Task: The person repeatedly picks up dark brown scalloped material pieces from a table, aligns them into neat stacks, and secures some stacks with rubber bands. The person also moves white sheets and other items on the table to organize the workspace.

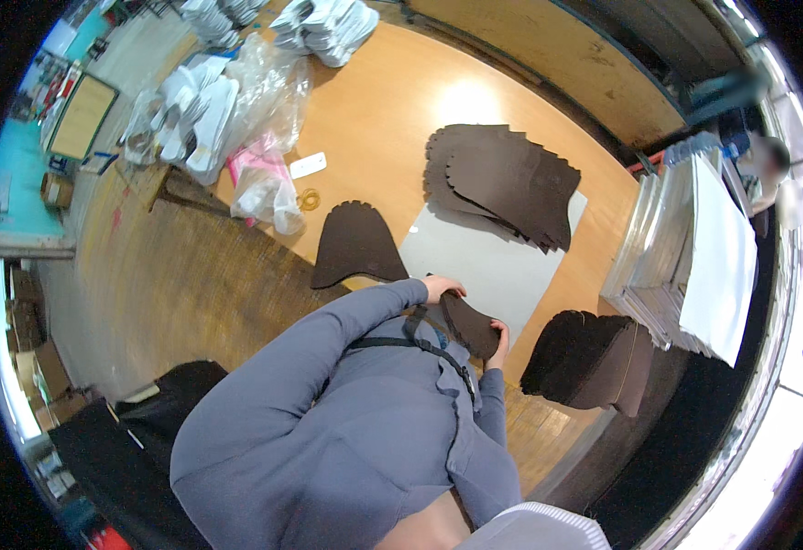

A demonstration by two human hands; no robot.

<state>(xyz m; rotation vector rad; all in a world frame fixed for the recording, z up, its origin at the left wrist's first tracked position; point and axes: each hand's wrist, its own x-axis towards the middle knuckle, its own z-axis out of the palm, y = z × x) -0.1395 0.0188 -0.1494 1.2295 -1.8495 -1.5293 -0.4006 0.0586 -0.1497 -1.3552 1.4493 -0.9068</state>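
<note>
Item, in hand: one dark brown workpiece [475, 332], a single piece or a thin stack, we cannot tell which; held close before the body, at the near edge of the grey sheet [483, 278].

Left hand [444, 288]: curled on the workpiece's upper left end. Right hand [500, 345]: closed round its right end, fingers along the edge; thumb hidden from us.

Handling note: in our judgement, a grip at both ends suits a limp-looking material. We would press evenly, square the edges against each other and avoid creasing the curve.

Material and form: matt, sheet-like, one side bowed.

Item, left: one loose brown panel [358, 246], bell-shaped, scalloped at the top, flat on the table [374, 119].

Item, beyond: a fanned stack of brown panels [508, 181], smooth-faced, notched at the margins, partly on the grey sheet.

Item, right: one brown bundle [584, 362], dark and rough-looking on one side, smooth on the other, crossed by a thin yellowish string [630, 359].

Item, far left: one crumpled clear plastic bag [273, 96], glossy.
</note>
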